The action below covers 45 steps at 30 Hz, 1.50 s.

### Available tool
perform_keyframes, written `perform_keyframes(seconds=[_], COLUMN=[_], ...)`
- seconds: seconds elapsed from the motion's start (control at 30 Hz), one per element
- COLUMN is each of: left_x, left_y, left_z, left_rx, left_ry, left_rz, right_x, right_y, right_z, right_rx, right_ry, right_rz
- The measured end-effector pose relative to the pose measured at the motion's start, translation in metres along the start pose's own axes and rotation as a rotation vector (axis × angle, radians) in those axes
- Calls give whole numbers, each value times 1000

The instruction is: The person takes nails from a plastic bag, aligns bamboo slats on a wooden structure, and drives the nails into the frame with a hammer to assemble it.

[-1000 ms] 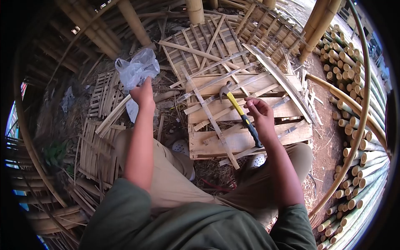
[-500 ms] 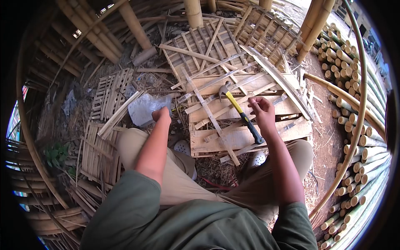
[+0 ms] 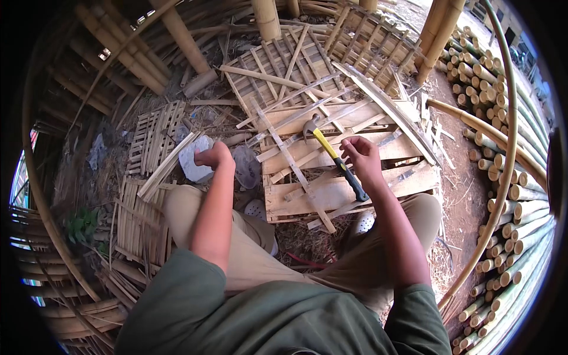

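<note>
My left hand [image 3: 215,156] is over a pale, stone-like block [image 3: 192,162], its fingers partly hidden but looking loosely stretched to the left. Whether it touches the block is hard to tell. A clear plastic bag [image 3: 247,167] lies just right of that hand, apart from it. My right hand [image 3: 362,157] is raised above the wooden slats with thumb and fingers pinched together; anything between them is too small to make out. Left of it, a claw hammer [image 3: 335,155] with a yellow and black handle rests on the wooden pallet [image 3: 331,192].
Loose slats [image 3: 390,112] lie across the pallet, with slatted panels [image 3: 278,65] behind. Cut bamboo poles [image 3: 515,236] are stacked at the right. Smaller slat pieces [image 3: 157,130] lie at the left, and upright bamboo posts [image 3: 266,18] stand at the back.
The plastic bag has left my left hand and the block, and now lies to their right. My left hand has moved left over the block. My right hand stays pinched near the hammer.
</note>
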<state>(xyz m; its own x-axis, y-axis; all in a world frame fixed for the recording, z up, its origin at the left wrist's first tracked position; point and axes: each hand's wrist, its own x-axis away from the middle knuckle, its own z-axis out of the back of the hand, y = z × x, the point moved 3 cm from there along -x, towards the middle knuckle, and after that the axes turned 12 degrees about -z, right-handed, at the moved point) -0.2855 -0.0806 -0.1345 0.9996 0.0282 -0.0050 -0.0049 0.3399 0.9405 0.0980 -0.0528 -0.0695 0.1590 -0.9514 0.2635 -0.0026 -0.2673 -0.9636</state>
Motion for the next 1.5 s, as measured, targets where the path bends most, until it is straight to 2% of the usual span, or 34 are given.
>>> perform_keyframes(seconds=[0.07,0.13,0.2,0.23,0.3,0.33,0.4,0.43,0.5,0.67,0.77,0.83,0.97,1.03,1.07,1.1,1.13,1.17,1.23,1.27,1.33,1.4,1.47,1.5], left_x=[15,53,104,126,160,168,181,184,187,189,184,178,166,146,137,125,113,100,75,67,51,35,20,28], left_y=[42,84,110,118,124,121,115,111,106,101,104,97,92,93,95,101,105,104,96,89,73,50,30,36], left_z=[-1,9,34,48,68,69,70,68,61,57,57,52,46,33,26,17,9,-2,-27,-38,-59,-77,-95,-87], left_rx=[289,392,242,103,-73,-69,-75,-73,-19,-26,61,91,71,11,7,-22,-52,-58,-174,-173,-131,-39,-166,-281], left_ry=[-287,-894,-1452,-1616,-1754,-1755,-1777,-1774,-1751,-1733,-1719,-1656,-1614,-1507,-1507,-1409,-1309,-1310,-1113,-1111,-949,-897,-1019,-1111], left_rz=[-803,-793,-815,-944,-1140,-1146,-1383,-1394,-1283,-1194,-1206,-1314,-1242,-1087,-1081,-1126,-1170,-1165,-1314,-1313,-1245,-1225,-1104,-844], right_x=[1,2,13,14,19,21,25,22,20,19,21,20,14,18,21,18,15,10,7,6,1,-3,-4,-4], right_y=[3,6,-3,-1,0,-2,-2,3,8,10,2,0,5,-6,-9,1,10,22,26,28,35,40,40,40], right_z=[-6,-12,-21,-22,-26,-29,-32,-33,-34,-31,-34,-37,-39,-32,-32,-28,-25,-22,-23,-24,-25,-24,-18,-15], right_rx=[-45,-47,0,61,68,60,37,40,50,16,-20,39,128,852,1204,1258,1259,1275,1358,1359,1419,1352,1283,1216], right_ry=[-102,-182,-223,-246,-316,-362,-367,-401,-429,-385,-357,-315,-271,162,389,315,307,271,231,230,258,305,360,326], right_rz=[-47,-57,-62,-71,-56,-37,-64,-56,-56,-74,-113,-120,-95,185,331,159,155,133,132,134,144,167,182,168])
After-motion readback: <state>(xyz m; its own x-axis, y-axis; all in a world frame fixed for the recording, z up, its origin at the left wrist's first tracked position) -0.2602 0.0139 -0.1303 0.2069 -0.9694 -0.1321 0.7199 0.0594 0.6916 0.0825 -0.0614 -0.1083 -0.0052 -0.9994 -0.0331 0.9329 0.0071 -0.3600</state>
